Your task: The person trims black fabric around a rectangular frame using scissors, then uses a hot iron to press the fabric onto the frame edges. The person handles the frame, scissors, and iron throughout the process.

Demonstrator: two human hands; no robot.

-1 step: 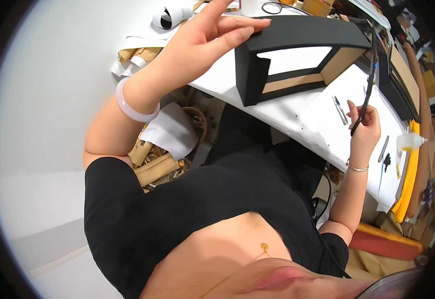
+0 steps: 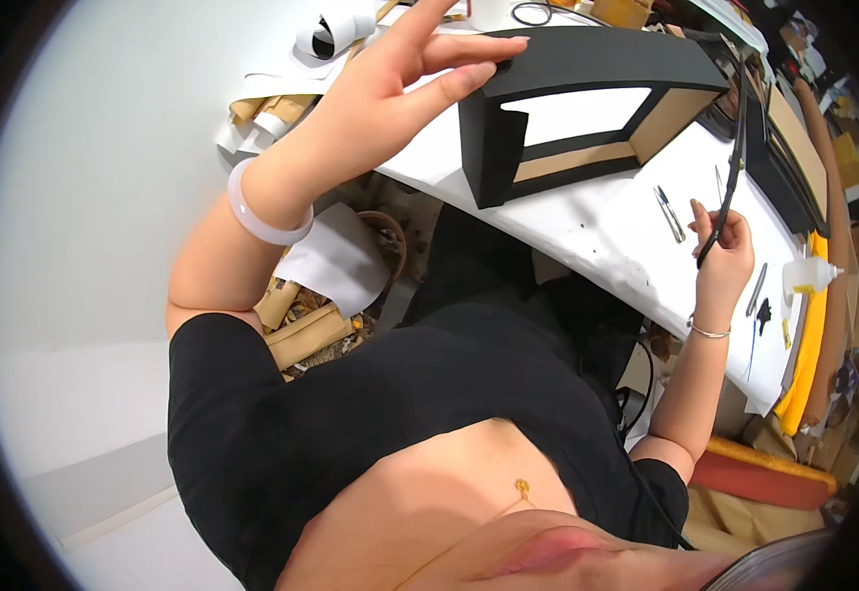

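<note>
A black open box frame [image 2: 597, 54] with a tan lining stands on the white-covered table, and white shows through its rectangular opening. My left hand [image 2: 400, 84] reaches over its top left corner, fingers stretched out and spread, with fingertips touching or just above the black surface. A long thin black strip [image 2: 733, 167] runs upward from my right hand [image 2: 727, 246], whose fingers are closed round its lower end. The strip's far part passes by the right end of the box; whether they touch I cannot tell.
Tweezers [image 2: 668, 214] lie left of my right hand. To its right are a grey pen-like tool [image 2: 757, 289] and a white squeeze bottle [image 2: 812, 276]. Black panels [image 2: 789, 172] stand at the far right. Below the table's left edge, a bin [image 2: 387, 236] holds paper scraps.
My right hand and the strip sit very slightly further right. The box and my left hand appear a touch further left.
</note>
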